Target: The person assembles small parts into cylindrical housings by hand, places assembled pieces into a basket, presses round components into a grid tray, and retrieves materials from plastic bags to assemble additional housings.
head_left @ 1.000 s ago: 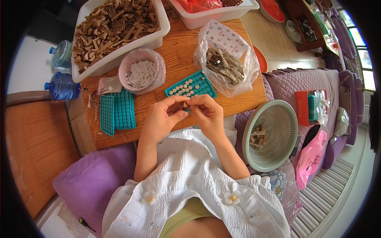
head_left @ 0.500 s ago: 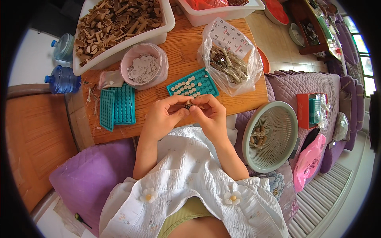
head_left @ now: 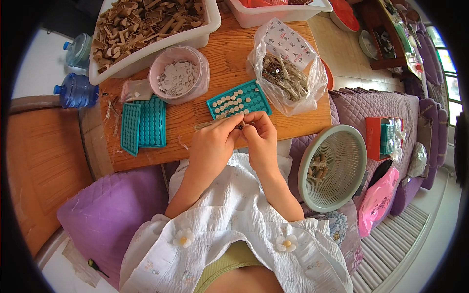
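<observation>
My left hand (head_left: 213, 147) and my right hand (head_left: 262, 142) meet over the near edge of the wooden table, fingers pinched together. Between the fingertips is a small dark piece (head_left: 240, 125), mostly covered by them. A pale tan strand bundle (head_left: 207, 123) sticks out to the left past my left fingers. Just beyond them lies a teal tray (head_left: 258, 104) of round hollows, part of it filled with whitish round discs (head_left: 238, 92). To its right, an open clear plastic bag (head_left: 317, 80) holds tan strand bundles (head_left: 286, 78) with dark bits among them.
A pink-white bucket (head_left: 201, 78) of white paper pieces stands left of the tray, near more teal trays (head_left: 154, 122). Behind is a white bin (head_left: 211, 27) of brown curved pieces. At right, a grey-green colander (head_left: 340, 195) holds a few brown pieces. Water jugs (head_left: 80, 90) stand far left.
My hands have turned and shifted slightly; my left hand now lies more over the small piece. The tan strands now show left of my fingers. The view has moved a little.
</observation>
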Demonstrator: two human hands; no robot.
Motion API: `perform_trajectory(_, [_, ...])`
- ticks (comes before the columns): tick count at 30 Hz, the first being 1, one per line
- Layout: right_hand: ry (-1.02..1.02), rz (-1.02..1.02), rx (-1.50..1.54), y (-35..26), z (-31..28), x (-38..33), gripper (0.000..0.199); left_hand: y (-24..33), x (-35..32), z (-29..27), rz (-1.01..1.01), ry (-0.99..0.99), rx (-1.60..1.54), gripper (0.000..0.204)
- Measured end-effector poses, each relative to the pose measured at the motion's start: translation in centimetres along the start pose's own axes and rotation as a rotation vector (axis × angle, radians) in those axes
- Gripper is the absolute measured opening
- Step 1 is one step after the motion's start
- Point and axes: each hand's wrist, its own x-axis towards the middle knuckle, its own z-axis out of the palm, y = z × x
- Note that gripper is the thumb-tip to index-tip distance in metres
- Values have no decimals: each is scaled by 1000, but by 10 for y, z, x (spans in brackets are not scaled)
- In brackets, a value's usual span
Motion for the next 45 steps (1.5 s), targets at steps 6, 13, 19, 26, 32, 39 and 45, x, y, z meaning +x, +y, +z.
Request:
perform_trajectory(6, [-67, -109, 5, 5, -2, 2, 8, 1, 4, -2, -107, -38, -141, 22])
perform_trajectory(13, [-138, -197, -216, 6, -24, 46, 8, -30, 2, 10, -279, -14, -675, 24])
perform_trajectory(19, [57, -525, -975, -11, -40, 82, 14, -39, 1, -6, -456, -27, -1205, 40])
perform_trajectory(26, [-92, -573, -1401, -19, -35, 92, 13, -39, -4, -6, -522, -64, -1427, 31])
perform_trajectory(32, [-40, -668, -1310, -21, -33, 89, 10, -39, -6, -4, -514, -103, -1508, 35])
perform_trajectory(39, [-172, -827, -677, -29, 6, 23, 19, -39, -11, 1, -500, -119, -1512, 40])
perform_trajectory(45, [-404, -1151, -967, -31, -2, 34, 23, -38, -9, 1, -533, -131, -1452, 35])
